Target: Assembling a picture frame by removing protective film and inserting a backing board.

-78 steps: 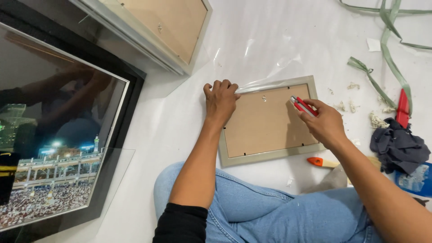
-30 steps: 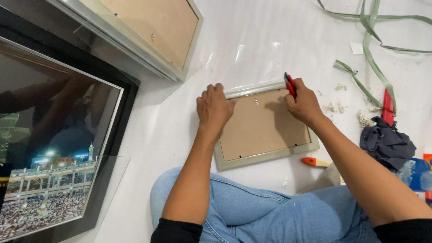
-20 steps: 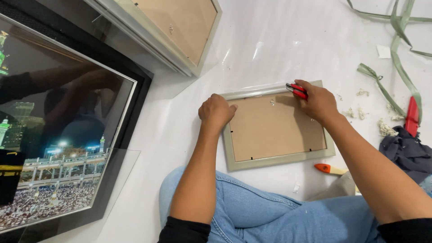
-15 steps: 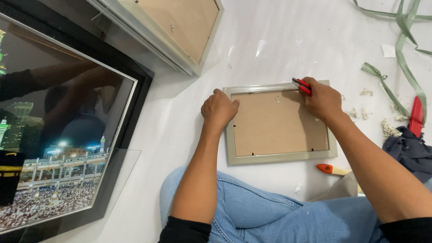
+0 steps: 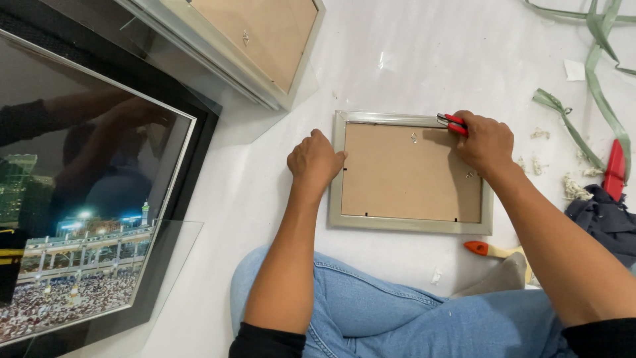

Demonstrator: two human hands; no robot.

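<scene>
A small silver picture frame (image 5: pixel 344 219) lies face down on the white floor, its brown backing board (image 5: pixel 404 179) up. My left hand (image 5: pixel 314 159) rests against the frame's left edge, fingers curled on the rim. My right hand (image 5: pixel 483 140) is at the frame's top right corner and grips a red-handled tool (image 5: pixel 452 123) whose tip points left along the top edge.
A large black-framed picture (image 5: pixel 99 192) with a loose glass sheet leans at the left. Another face-down frame (image 5: pixel 265 46) lies at the top. An orange-tipped tool (image 5: pixel 493 250), dark cloth (image 5: pixel 603 222), green strapping (image 5: pixel 589 79) and scraps lie at the right. My jeans-clad leg (image 5: pixel 371 311) is below.
My right hand has slid the red tool along the frame's top edge to the right corner. My left hand has stayed on the left edge. The camera has shifted.
</scene>
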